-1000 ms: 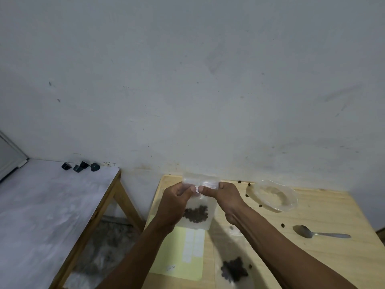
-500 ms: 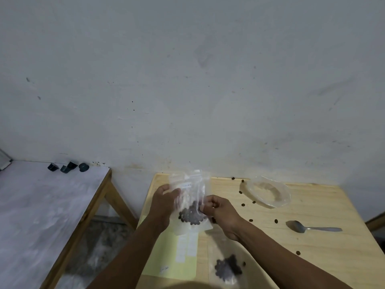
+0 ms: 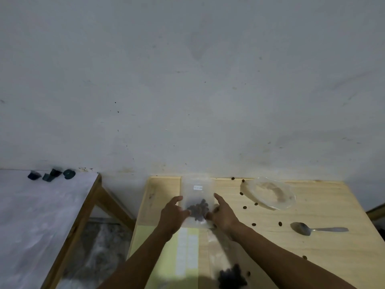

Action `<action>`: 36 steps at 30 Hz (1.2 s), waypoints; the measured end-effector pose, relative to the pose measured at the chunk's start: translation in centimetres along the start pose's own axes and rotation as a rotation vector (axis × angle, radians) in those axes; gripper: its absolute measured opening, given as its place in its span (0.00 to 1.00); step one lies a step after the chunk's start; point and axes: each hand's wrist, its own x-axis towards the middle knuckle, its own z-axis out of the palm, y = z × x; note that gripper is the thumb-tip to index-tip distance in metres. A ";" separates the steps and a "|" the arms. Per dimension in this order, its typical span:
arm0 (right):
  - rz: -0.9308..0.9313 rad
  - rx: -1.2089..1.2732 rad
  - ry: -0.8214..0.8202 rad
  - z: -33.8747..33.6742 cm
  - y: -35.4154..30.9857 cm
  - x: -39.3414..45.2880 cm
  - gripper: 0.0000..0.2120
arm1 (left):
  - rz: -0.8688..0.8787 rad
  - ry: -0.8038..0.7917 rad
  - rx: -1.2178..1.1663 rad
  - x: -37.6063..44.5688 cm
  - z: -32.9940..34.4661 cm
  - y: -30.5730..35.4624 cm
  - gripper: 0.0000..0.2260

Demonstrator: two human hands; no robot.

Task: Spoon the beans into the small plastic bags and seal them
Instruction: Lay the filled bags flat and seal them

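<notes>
Lying flat on the surface [image 3: 312, 257] now, no longer held upright, the filled bag [image 3: 196, 203] looks sealed; left hand [image 3: 174, 215] and right hand [image 3: 224, 215] flank it, fingers loose, spoon [image 3: 316, 228] at three o'clock

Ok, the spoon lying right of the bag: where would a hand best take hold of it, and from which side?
By the handle, from the spoon's right end, probably with the right hand. It lies flat on the table, bowl pointing left and handle pointing right with bare table around it, so a pinch grip on the thin handle would keep fingers off the bowl.
</notes>
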 end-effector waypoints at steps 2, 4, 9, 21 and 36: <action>-0.046 -0.108 -0.022 0.1 -0.1 0.9 0.41 | 0.024 0.000 0.103 0.7 0.2 0.0 0.27; -0.066 -0.177 -0.021 0.3 -0.3 1.5 0.39 | 0.018 -0.016 0.139 1.7 0.4 -0.5 0.32; -0.062 -0.235 -0.008 0.7 -0.6 3.0 0.40 | -0.030 -0.027 0.159 4.6 1.6 -3.4 0.40; -0.037 -0.150 -0.067 -0.6 -0.8 2.6 0.40 | -0.028 -0.089 0.177 3.6 0.8 -1.8 0.39; 0.146 -0.428 -0.001 -6.9 6.1 -6.0 0.26 | -0.188 -0.201 -0.135 -4.0 2.6 -3.4 0.06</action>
